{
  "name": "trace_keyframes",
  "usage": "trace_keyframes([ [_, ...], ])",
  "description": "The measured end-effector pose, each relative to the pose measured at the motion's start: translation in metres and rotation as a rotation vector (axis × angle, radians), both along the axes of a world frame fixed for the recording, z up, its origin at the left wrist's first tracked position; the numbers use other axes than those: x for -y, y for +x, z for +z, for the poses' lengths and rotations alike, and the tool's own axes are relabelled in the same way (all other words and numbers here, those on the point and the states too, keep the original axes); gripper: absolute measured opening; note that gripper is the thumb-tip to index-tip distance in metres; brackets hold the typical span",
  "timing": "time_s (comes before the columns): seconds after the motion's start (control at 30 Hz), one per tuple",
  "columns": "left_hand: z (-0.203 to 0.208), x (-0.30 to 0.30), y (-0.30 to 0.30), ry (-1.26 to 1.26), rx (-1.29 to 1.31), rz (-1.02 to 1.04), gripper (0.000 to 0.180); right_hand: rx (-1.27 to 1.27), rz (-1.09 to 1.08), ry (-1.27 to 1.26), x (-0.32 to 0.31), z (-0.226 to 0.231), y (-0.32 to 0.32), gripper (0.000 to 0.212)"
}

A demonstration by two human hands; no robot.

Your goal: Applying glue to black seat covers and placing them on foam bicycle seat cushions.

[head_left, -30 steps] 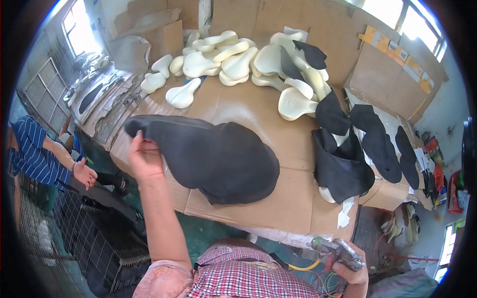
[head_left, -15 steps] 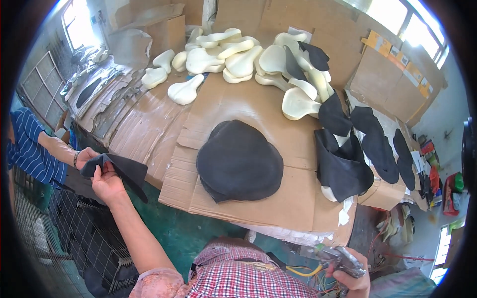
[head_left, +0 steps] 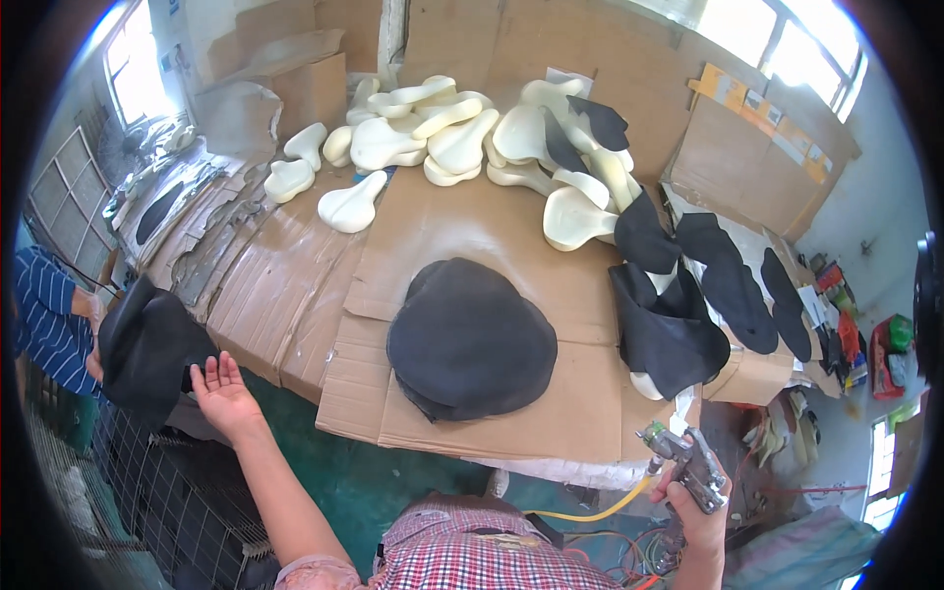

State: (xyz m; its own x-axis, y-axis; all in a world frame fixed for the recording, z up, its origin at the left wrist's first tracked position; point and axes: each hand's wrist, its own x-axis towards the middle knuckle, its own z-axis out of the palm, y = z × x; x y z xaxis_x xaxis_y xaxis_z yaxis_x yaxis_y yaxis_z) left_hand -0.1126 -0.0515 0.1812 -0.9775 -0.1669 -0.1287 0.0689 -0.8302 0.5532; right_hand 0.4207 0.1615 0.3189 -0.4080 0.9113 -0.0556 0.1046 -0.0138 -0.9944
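My left hand (head_left: 228,401) is stretched out on the left, palm up, with its fingers apart. Its fingertips are at the edge of a limp black cover piece (head_left: 152,352); whether they touch it I cannot tell. A co-worker in a striped blue shirt (head_left: 47,315) has hold of that piece from the far left. Near the table's front right corner my right hand (head_left: 700,519) grips a metal spray gun (head_left: 683,460), joined to a yellow hose (head_left: 590,514). Between my hands, a stack of black cover pieces (head_left: 472,339) lies on the cardboard-covered table (head_left: 580,393).
Cream foam bicycle saddles (head_left: 457,143) are heaped along the back. More black pieces (head_left: 733,285) lie along the right side, one draped over a saddle (head_left: 669,329). A wire cage (head_left: 147,482) stands below left. Loose hoses (head_left: 624,556) hang near my right side.
The folded black piece has left my left hand's fingers and hangs opened out on the co-worker's side. My left hand has opened. My right hand has raised and turned the spray gun.
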Motion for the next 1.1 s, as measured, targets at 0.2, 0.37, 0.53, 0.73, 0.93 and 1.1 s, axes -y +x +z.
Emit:
trace_keyframes([
  [0.2, -0.058, -0.045, 0.011, -0.243, 0.105, -0.135, 0.028, 0.105, -0.027, -0.072, 0.018, 0.003, 0.033, 0.064],
  [0.37, -0.111, -0.106, 0.036, -0.522, 0.176, -0.418, 0.033, 0.102, 0.058, -0.187, 0.027, -0.002, 0.043, 0.062],
  [0.53, -0.218, -0.138, 0.025, -1.236, 0.015, -0.584, 0.03, -0.081, 0.204, -0.223, 0.007, -0.003, 0.03, 0.062],
  [0.73, -0.199, -0.183, 0.088, -1.97, -0.289, -0.591, 0.032, -0.142, 0.073, -0.159, -0.001, -0.008, 0.041, 0.058],
  [0.93, -0.176, -0.187, 0.101, -2.039, -0.166, -0.549, 0.03, -0.031, 0.187, -0.243, -0.01, -0.008, 0.044, 0.056],
  [1.1, -0.171, -0.188, 0.104, -2.011, -0.231, -0.47, 0.022, -0.155, -0.042, -0.085, -0.022, -0.006, 0.034, 0.056],
])
